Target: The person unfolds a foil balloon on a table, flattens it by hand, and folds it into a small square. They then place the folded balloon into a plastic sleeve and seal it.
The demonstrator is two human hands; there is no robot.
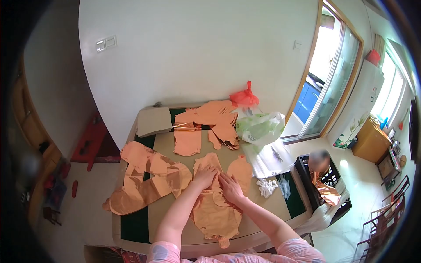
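Both my hands lie on a flat, copper-coloured foil balloon [217,219] at the front middle of the table. Fingers stretched out, my left hand [205,176] rests flat on its upper part. My right hand [231,188] lies flat just beside it, fingertips close to the left hand. Under and around my palms the foil is folded and creased. A rounded foil piece [240,168] extends beyond my right hand. To the left, another large deflated foil balloon [140,197] spreads out in a bent shape.
More foil balloons [215,111] are piled at the back, near a beige board [154,121] and a red bag [245,97]. On the right lie a green-white plastic bag [261,127], clear sleeves [272,164], white string [266,187] and thin straws [284,187]. A black crate [335,168] stands beside the table.
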